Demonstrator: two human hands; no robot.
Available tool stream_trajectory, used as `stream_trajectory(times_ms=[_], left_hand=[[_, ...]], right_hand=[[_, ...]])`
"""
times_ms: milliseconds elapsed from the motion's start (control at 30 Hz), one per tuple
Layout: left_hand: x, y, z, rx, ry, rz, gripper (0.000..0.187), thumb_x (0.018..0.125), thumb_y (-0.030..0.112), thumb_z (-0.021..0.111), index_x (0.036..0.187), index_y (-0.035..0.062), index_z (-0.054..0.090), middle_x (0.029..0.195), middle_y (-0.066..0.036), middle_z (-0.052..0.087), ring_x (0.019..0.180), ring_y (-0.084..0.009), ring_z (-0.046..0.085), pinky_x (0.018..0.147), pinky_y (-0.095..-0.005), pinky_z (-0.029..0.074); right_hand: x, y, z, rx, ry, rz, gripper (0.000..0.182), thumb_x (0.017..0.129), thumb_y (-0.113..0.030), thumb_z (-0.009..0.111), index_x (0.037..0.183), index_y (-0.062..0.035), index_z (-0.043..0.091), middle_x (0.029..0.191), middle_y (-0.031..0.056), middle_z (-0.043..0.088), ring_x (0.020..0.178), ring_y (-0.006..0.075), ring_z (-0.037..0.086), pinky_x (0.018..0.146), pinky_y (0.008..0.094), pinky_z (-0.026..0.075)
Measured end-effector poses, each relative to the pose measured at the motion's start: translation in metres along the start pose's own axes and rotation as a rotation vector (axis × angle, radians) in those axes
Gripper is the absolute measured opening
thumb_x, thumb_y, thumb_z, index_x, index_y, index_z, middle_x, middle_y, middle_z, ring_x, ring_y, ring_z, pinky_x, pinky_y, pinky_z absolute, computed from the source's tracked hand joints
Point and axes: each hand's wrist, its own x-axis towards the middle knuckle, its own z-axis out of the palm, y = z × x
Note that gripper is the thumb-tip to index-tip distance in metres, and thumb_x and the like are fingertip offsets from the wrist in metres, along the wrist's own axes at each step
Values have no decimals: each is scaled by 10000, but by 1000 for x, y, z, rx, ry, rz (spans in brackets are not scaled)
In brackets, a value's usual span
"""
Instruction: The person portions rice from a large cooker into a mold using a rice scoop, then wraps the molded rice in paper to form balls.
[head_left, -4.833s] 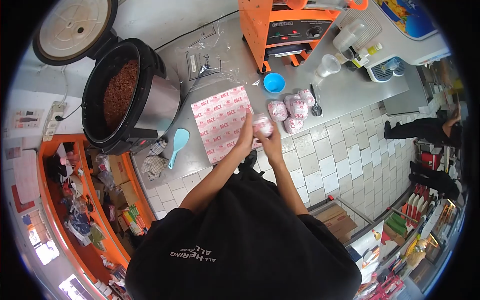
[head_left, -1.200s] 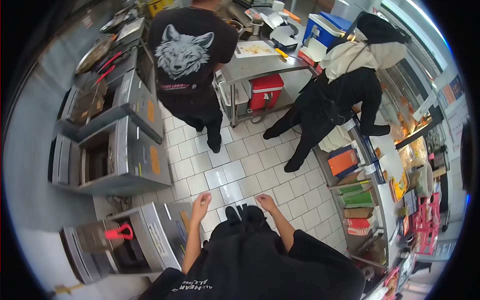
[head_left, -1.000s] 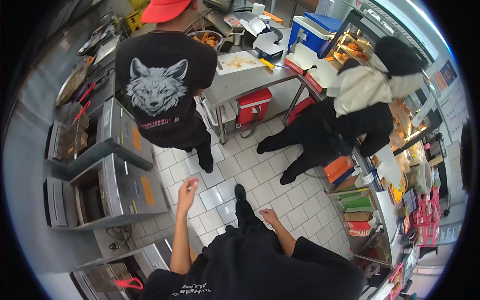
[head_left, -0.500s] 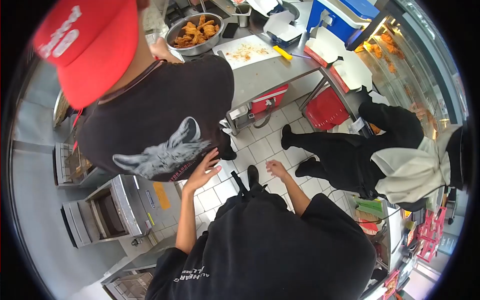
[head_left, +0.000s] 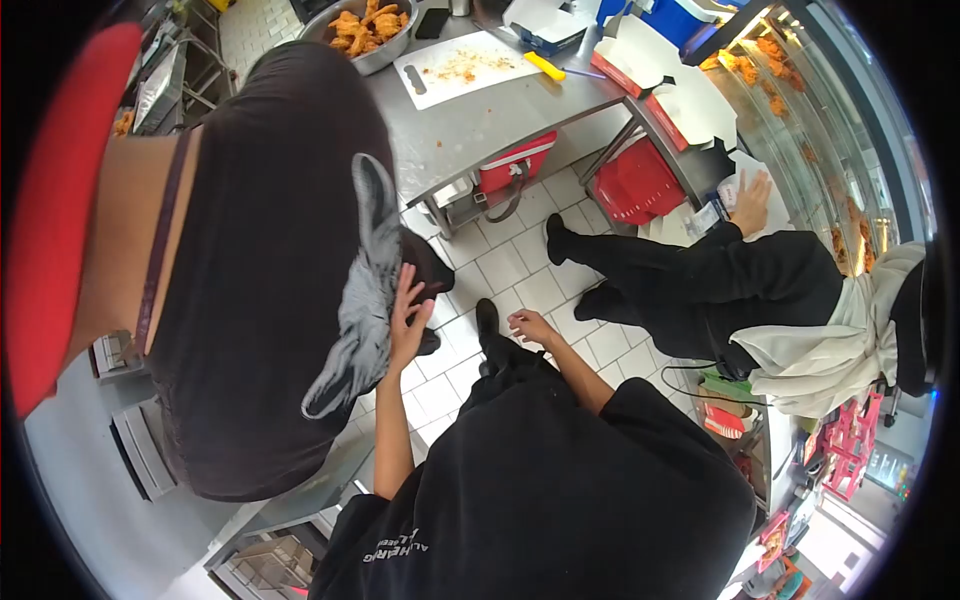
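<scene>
Fried chicken bowl (head_left: 365,25), cutting board (head_left: 465,68) on steel table (head_left: 470,125); red cooler (head_left: 515,165) beneath.

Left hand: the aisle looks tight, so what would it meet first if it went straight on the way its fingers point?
The left hand already seems to rest flat on the co-worker's black shirt, fingers pointing up along the back; going on, it would likely just slide along that shirt.

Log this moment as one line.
left hand: open, flat on co-worker's black wolf-print T-shirt | right hand: open, empty, over white tiled floor | steel table ahead
</scene>
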Motion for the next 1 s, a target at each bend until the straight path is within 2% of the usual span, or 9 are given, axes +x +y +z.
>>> stream_trajectory(times_ms=[333,500,600,667,700,767,833,900,1000], left_hand=[[-43,-11,16,93,613,-15,390,981,172,586,1325,8,501,1349,-137,537,1215,-253,543,975,-355,449],[-87,-63,50,132,507,-116,214,994,133,566,1146,-13,600,1077,-92,651,949,-160,635,863,-295,493],[-120,-161,100,53,451,-416,211,998,164,561,1093,-19,611,1039,-98,664,965,-167,633,887,-297,484],[-154,-221,138,129,314,-559,195,993,169,566,1092,7,615,977,-67,656,928,-154,618,854,-289,480],[-165,-241,154,126,228,-640,183,990,158,566,1087,12,621,975,-71,659,937,-156,619,860,-294,480],[-196,-280,178,-36,184,-834,173,975,136,577,1078,10,639,957,-74,674,928,-160,628,846,-311,491],[-207,-301,181,291,12,-737,175,977,131,578,1072,4,651,955,-80,684,914,-163,636,834,-308,502],[-197,-312,182,339,23,-763,194,990,147,570,1077,-7,648,964,-89,689,881,-164,646,799,-296,513],[-180,-321,181,48,385,-1032,220,990,162,581,1072,-32,647,952,-129,693,831,-168,657,731,-288,534]], right_hand=[[28,-18,-28,209,-79,31,284,959,-288,574,1177,-106,586,1051,66,666,899,183,660,777,357,534],[180,-64,-65,492,115,-112,261,952,-249,556,1132,-65,602,998,88,684,871,192,670,746,340,548],[328,-90,-91,771,278,-206,311,941,-278,566,1129,-34,610,906,97,694,814,215,683,739,365,563],[379,-120,-108,-23,784,-710,436,859,-308,671,1204,-51,599,1172,192,604,1121,356,568,933,488,479],[390,-141,-114,-503,1346,-887,464,817,-332,709,1202,-91,617,1292,207,537,1219,423,485,976,551,437],[400,-187,-137,-874,1229,-984,641,769,-400,746,1276,-51,567,1410,204,446,1366,425,330,1098,526,335],[419,-208,-148,-1043,1245,-1058,560,855,-377,696,1297,-67,551,1375,167,502,1304,371,441,1047,494,429],[436,-216,-162,-1147,923,-872,1002,688,-524,751,1510,-138,328,1573,184,248,1454,455,147,1137,683,121],[425,-228,-163,-1237,867,-917,932,702,-532,730,1457,-94,405,1505,226,341,1413,470,225,1115,675,207]])
